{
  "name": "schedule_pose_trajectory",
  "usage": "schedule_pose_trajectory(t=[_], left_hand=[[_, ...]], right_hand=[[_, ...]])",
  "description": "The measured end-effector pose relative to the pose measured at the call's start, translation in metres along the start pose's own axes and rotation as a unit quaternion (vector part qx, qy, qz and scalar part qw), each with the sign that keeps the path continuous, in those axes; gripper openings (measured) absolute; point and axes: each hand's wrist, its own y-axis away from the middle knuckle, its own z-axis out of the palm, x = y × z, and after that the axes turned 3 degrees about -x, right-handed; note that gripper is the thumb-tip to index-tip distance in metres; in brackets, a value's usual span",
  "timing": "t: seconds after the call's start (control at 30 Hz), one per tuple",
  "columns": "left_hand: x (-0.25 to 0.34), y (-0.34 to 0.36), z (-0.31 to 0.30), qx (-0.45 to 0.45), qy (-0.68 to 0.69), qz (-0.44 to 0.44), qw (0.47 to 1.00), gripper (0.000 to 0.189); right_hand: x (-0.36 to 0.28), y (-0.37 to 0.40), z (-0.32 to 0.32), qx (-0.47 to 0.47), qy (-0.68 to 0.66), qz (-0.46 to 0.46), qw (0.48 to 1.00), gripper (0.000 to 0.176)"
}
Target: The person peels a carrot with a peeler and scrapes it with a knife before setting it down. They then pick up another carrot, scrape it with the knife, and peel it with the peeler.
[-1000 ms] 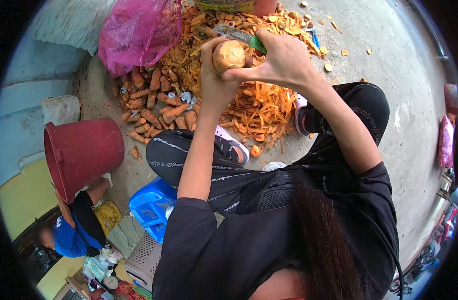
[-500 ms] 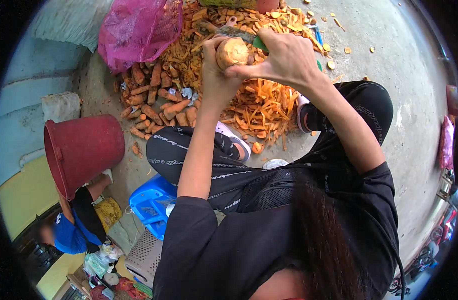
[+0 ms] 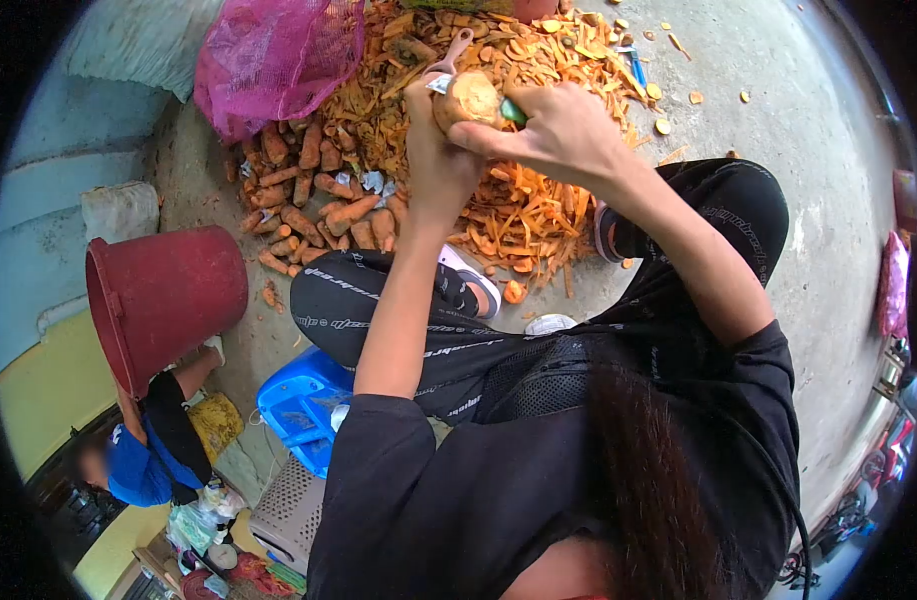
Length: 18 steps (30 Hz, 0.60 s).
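Above a pile of orange peelings (image 3: pixel 524 225), my left hand (image 3: pixel 441 165) is wrapped round a thick, pale tan root vegetable (image 3: pixel 474 98), whose cut round end faces up. My right hand (image 3: pixel 559 130) is closed round a green handle (image 3: pixel 514 112), its thumb pressing on the near side of the vegetable. The blade, if any, is mostly hidden behind the vegetable. Beyond the hands a pink-handled tool (image 3: pixel 459 45) lies on the peelings. Unpeeled carrots (image 3: pixel 354 213) are heaped to the left of the pile.
A pink mesh bag (image 3: pixel 274 65) lies at the upper left. Below it are a red bucket (image 3: pixel 179 290), a blue plastic stool (image 3: pixel 304 400) and a grey perforated crate (image 3: pixel 287 508). A blue-handled tool (image 3: pixel 638 68) is at the pile's right edge. Another person (image 3: pixel 144 455) is at the lower left.
My right hand has moved slightly left and down, closer against the vegetable. The dark blade seen beyond the vegetable earlier no longer shows there, and the pink-handled tool is more visible.
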Motion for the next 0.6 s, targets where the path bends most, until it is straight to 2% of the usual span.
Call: schedule_pose_trajectory(t=[0.03, 0.07, 0.13, 0.17, 0.23, 0.27, 0.37, 0.47, 0.57, 0.6], left_hand=[[-0.003, 0.001, 0.002, 0.042, 0.017, 0.026, 0.999, 0.049], [-0.005, 0.002, 0.001, 0.018, -0.029, 0.014, 0.999, 0.05], [0.001, -0.001, -0.009, -0.031, -0.124, -0.012, 0.992, 0.051], [-0.002, -0.001, -0.013, -0.064, -0.094, -0.049, 0.992, 0.054], [-0.008, -0.002, -0.016, -0.129, -0.03, -0.121, 0.984, 0.059], [-0.008, -0.001, -0.015, -0.132, -0.038, -0.129, 0.982, 0.057], [0.011, 0.002, -0.001, -0.012, -0.04, -0.085, 0.996, 0.052], [0.003, 0.008, 0.008, 0.103, -0.06, -0.065, 0.991, 0.036], [-0.008, 0.008, -0.006, -0.086, -0.227, -0.092, 0.966, 0.022], [-0.009, 0.01, -0.004, -0.038, -0.16, -0.129, 0.978, 0.014]], right_hand=[[-0.001, 0.001, 0.003, -0.009, -0.015, 0.014, 1.0, 0.08], [-0.002, 0.0, 0.001, -0.015, 0.001, 0.009, 1.0, 0.079], [-0.001, -0.005, -0.002, 0.034, 0.05, -0.029, 0.998, 0.077], [-0.001, -0.007, -0.004, 0.059, 0.075, -0.049, 0.994, 0.076], [-0.002, -0.008, -0.004, 0.045, 0.089, -0.044, 0.994, 0.074], [-0.001, -0.007, -0.001, 0.05, 0.088, -0.041, 0.994, 0.074], [-0.001, -0.007, 0.003, 0.033, 0.072, -0.022, 0.997, 0.073], [-0.004, -0.008, 0.008, 0.002, 0.048, 0.008, 0.999, 0.074], [-0.009, -0.009, 0.013, -0.046, 0.046, 0.013, 0.998, 0.075], [-0.011, -0.008, 0.013, -0.064, 0.05, 0.012, 0.997, 0.076]])
